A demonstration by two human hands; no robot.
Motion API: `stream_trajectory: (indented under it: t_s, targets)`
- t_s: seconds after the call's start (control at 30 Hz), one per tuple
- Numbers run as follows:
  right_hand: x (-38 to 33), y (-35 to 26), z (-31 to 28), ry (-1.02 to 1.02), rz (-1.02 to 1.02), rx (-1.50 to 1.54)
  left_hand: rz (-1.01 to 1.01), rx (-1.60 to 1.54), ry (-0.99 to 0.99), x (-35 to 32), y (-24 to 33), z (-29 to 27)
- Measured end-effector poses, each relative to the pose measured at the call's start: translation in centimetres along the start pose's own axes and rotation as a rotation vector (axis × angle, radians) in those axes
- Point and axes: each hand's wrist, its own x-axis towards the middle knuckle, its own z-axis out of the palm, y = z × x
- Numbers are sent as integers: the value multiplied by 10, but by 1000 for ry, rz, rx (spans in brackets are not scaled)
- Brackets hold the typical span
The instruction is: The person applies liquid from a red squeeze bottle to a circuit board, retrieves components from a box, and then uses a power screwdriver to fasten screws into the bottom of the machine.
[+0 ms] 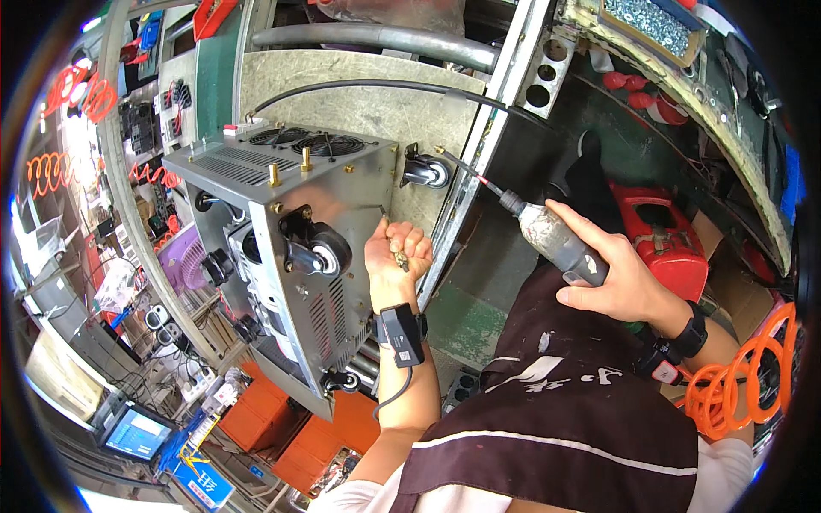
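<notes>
My right hand (620, 269) is wrapped round a worn power screwdriver (546, 235). Its long bit slants up and left, with a small brass-coloured screw (440, 150) at the tip, close to a black caster (426, 171). My left hand (400, 250) is closed beside the grey metal cabinet (329, 209), and small brass-coloured pieces, apparently screws, poke out of the fist. Another caster (318, 250) is fixed to the cabinet panel left of that fist. Two brass fittings (305, 159) stick up from the vented side, near round fan grilles (335, 144).
A metal frame rail (479, 162) runs beside the cabinet, and a black cable (368, 83) arches over it. Orange bins (256, 415) stand below left. A red case (658, 231) and a coiled orange hose (727, 393) are at right. A tray of small fasteners (650, 26) sits top right.
</notes>
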Motion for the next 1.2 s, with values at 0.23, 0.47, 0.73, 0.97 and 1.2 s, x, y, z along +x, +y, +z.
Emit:
stream_trajectory:
  t_s: [0.23, 0.47, 0.73, 0.97, 1.2]
  targets:
    - [25, 1, -10, -133, 30, 54, 45, 79, 3, 2, -3, 3]
    - [36, 28, -15, -199, -98, 21, 100, 57, -31, 1, -8, -2]
    - [36, 95, -7, -182, -197, -71, 140, 74, -89, 2, -15, -4]
    - [60, 147, 26, -153, -325, -124, 179, 88, -167, 2, -19, -10]
    - [82, 160, 45, -142, -362, -132, 197, 67, -138, 4, -24, -13]
